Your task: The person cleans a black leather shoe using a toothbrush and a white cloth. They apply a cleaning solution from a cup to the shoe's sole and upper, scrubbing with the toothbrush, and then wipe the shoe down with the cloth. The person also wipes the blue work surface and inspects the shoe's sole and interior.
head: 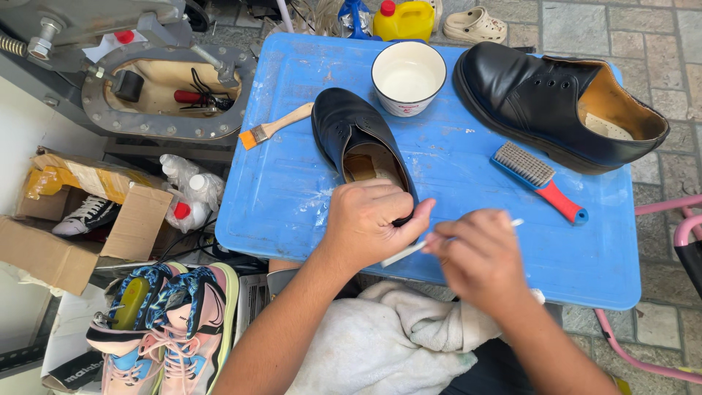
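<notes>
Left hand (369,219) fingers clamp glossy black leather shoe (351,132) heel; right hand (479,256) fingers pinch thin white stick (409,251).

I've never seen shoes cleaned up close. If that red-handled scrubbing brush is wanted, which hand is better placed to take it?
Probably the right hand: it lies nearer the brush, on that side of the blue table, though it holds a thin white stick. The left hand is gripping the heel of the black shoe.

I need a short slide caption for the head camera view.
Left hand grips black shoe heel on blue table; right hand holds thin white stick.
</notes>
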